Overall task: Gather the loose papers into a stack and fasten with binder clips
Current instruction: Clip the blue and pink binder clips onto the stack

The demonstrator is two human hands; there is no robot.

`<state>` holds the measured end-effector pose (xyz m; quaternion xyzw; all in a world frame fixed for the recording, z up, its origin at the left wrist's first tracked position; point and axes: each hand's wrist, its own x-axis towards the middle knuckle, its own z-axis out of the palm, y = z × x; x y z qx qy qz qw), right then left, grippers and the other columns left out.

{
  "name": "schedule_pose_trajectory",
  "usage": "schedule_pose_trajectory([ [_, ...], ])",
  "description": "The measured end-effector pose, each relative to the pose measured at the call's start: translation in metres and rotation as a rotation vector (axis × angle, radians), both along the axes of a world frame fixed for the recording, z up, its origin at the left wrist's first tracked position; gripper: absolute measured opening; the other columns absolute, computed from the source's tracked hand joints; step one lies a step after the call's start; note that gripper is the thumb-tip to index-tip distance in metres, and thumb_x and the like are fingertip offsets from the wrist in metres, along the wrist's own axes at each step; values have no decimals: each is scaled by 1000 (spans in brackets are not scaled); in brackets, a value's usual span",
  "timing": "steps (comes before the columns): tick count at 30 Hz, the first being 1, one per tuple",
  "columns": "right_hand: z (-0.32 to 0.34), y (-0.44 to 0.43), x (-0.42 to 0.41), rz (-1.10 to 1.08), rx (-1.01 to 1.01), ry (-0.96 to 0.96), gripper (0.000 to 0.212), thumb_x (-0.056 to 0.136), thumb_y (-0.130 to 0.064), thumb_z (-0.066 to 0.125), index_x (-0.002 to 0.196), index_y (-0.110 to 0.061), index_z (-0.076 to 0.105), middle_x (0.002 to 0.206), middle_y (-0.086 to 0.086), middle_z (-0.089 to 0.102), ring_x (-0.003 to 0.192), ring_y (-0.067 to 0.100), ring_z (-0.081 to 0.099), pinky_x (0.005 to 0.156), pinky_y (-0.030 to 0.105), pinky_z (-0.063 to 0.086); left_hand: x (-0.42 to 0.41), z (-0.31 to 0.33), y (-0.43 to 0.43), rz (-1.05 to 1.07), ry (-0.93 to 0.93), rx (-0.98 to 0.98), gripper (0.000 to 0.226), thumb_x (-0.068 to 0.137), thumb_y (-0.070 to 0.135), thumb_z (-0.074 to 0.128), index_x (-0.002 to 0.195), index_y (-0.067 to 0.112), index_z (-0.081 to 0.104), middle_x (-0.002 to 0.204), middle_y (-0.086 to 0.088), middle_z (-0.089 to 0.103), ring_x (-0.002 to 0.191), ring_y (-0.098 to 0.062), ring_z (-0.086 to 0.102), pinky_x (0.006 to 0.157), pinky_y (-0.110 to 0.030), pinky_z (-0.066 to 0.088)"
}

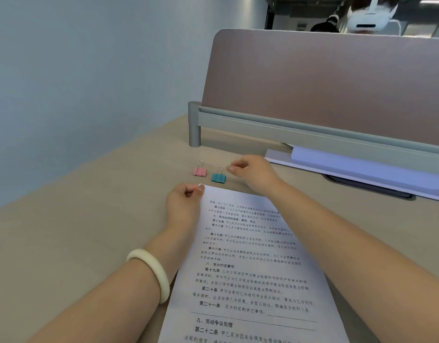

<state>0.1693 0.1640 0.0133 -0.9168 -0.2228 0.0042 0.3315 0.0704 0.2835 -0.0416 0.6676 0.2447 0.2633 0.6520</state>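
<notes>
Papers (250, 268), white sheets printed with black text, lie flat in a stack on the smooth beige surface (90, 231), between the two forearms. The left hand (182, 206) holds the stack's far left corner, pinched between thumb and curled fingers (200, 187). A smooth, pale, round bangle (151, 273) sits on that wrist.

Just beyond the stack's far edge stand two small binder clips with wire loop handles: a blue clip (218, 178) and, to its left, a pink clip (200, 171), close together but apart. The right hand (255, 174) hovers just right of the blue clip, fingers half curled, tips next to its wire loop; whether they touch it cannot be told.

A mauve partition (324, 82) with a grey rail stands behind.
</notes>
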Motion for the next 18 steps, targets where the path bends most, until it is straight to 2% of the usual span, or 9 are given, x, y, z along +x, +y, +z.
schedule_pose_trajectory([
  [3,-17,34,27,-50,-40,45,44,87,-42,61,120,-12,63,127,5,62,117,22,56,99,38,45,1,-1,1,7,-3,23,10,92,16,56,90,8,63,74,2,58,68,-12,52,64,-21,42],
  [7,-35,44,42,-65,-25,58,28,85,-35,66,93,-9,72,105,9,69,100,25,62,82,34,48,2,-2,1,21,9,51,9,91,15,57,88,9,62,73,5,57,65,-6,50,62,-18,40],
  [10,-30,37,39,-48,115,64,26,86,-27,67,88,-1,71,94,11,68,88,21,59,81,34,47,3,-2,1,18,13,54,9,91,15,57,86,9,63,72,4,58,66,-9,51,63,-21,41],
  [12,-21,28,32,-34,254,157,20,86,-24,68,80,-5,69,88,8,65,83,18,57,82,36,51,3,-1,0,17,16,48,9,91,15,57,86,11,63,73,4,58,66,-9,51,63,-21,41],
  [14,-12,19,22,15,375,325,17,86,-20,68,72,-12,62,85,7,63,77,15,58,70,24,56,1,0,-1,14,17,44,8,91,15,57,87,10,63,72,4,58,64,-8,51,60,-20,40],
  [16,-6,12,11,80,447,460,12,87,-16,66,77,-11,61,86,8,63,71,11,60,62,15,54,-1,2,-2,11,18,42,9,91,16,57,89,9,63,71,4,58,62,-7,51,58,-19,39],
  [18,-1,8,3,113,500,531,8,88,-13,65,92,-7,61,88,10,65,72,11,62,64,16,56,-2,4,-3,6,21,39,10,92,16,56,90,9,63,71,4,58,61,-7,50,57,-19,39],
])
